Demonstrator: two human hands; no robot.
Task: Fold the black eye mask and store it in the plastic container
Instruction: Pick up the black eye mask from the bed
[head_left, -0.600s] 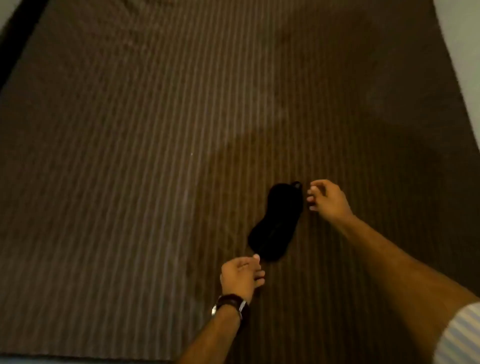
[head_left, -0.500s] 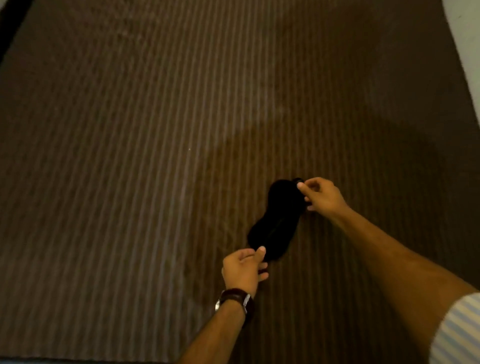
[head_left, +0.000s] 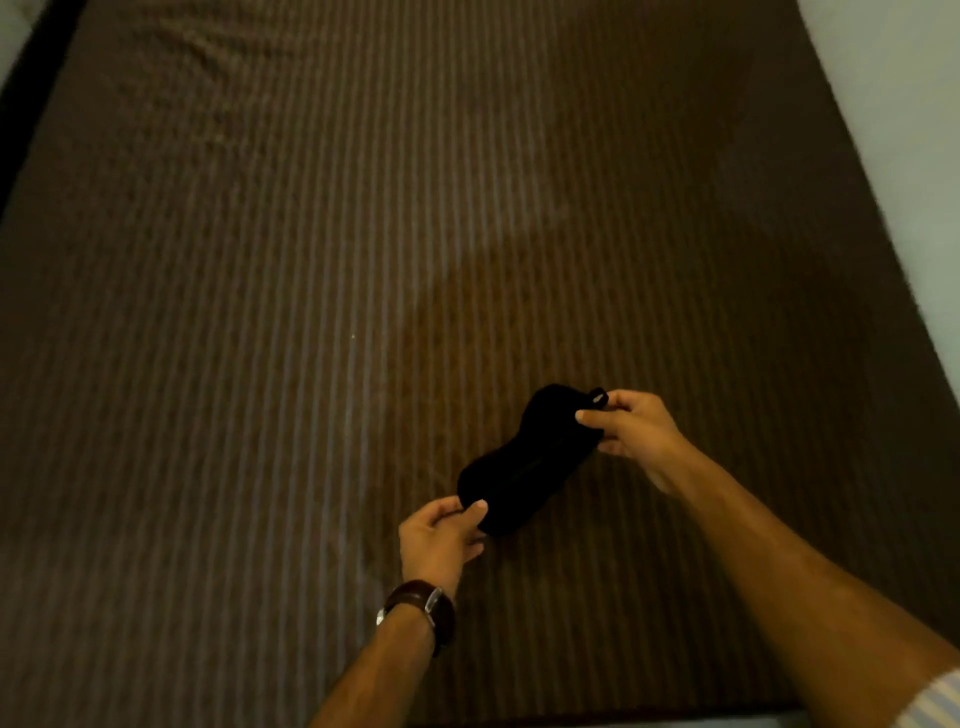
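Observation:
The black eye mask (head_left: 524, 462) lies stretched diagonally over the brown striped bedsheet (head_left: 311, 312), slightly raised at its ends. My left hand (head_left: 441, 535), with a brown watch on the wrist, pinches the mask's near left end between thumb and fingers. My right hand (head_left: 631, 431) pinches the far right end, where a small strap loop sticks up. No plastic container is in view.
The striped sheet covers a wide bed that fills nearly the whole view. A pale floor or wall (head_left: 904, 130) runs along the right edge, and a dark strip (head_left: 26, 104) borders the bed at the upper left.
Both hands closed in from beside the mask and took hold of its two ends. The mask has lifted a little off the sheet.

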